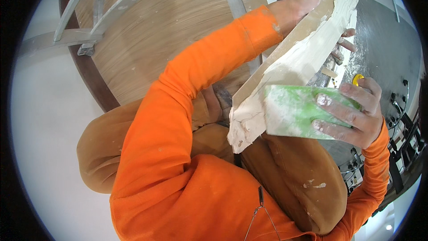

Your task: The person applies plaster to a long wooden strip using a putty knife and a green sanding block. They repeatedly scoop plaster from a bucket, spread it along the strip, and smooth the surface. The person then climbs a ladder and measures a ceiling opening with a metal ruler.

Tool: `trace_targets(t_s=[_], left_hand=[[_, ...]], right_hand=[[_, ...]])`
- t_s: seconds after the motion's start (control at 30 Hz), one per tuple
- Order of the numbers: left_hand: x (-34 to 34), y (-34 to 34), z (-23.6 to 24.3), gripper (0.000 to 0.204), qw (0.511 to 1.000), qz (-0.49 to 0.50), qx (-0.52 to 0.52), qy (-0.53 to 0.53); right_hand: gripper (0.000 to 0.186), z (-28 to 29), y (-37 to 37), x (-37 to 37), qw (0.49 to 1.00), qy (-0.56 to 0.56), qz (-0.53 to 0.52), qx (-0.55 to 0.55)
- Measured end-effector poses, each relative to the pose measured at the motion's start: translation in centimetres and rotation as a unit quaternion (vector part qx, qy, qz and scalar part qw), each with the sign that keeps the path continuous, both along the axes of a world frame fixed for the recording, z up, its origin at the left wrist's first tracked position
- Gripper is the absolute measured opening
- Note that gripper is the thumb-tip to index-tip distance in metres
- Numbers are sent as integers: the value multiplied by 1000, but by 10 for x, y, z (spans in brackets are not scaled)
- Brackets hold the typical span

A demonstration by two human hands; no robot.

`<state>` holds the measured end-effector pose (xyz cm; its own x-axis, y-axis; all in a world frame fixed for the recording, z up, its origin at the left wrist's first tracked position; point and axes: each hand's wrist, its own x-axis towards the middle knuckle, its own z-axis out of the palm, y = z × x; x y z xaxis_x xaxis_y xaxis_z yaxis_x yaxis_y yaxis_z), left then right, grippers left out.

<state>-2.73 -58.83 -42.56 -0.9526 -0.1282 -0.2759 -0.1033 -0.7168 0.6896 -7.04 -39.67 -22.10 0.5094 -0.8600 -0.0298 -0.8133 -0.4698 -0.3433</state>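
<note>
Our left hand (303,5) curls around the board (267,71); our right hand (363,120), fingers spread, clasps the green block (292,111), best kept flat along the white coating (307,58).

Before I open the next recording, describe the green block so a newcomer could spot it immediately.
Find the long, white-coated board slanting through the picture's right half and follow it to its lower end. Just right of there, the right hand holds a rectangular block. Its green face, smeared white, sets it apart from the tan-edged board and the orange sleeves.
</note>
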Motion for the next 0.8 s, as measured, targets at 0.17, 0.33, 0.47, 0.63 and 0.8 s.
trace_targets(t_s=[0.17, 0.33, 0.47, 0.63, 0.8], left_hand=[[4, 2, 1, 59, 1000, -15, 23, 11], [-1, 4, -8, 59, 999, 14, 42, 1], [-1, 1, -20, 58, 997, 59, 44, -20], [-2, 2, -14, 58, 997, 45, 61, -7], [-1, 2, 4, 58, 996, -14, 87, 33]], right_hand=[[35, 12, 11, -3, 1000, 8, -12, 17], [34, 11, 7, 9, 1000, -20, -4, 0], [33, 6, 0, 17, 999, -31, 34, 12], [32, 5, 1, 19, 997, -56, 19, 42], [34, 3, 0, 6, 1000, -24, -2, 14]])
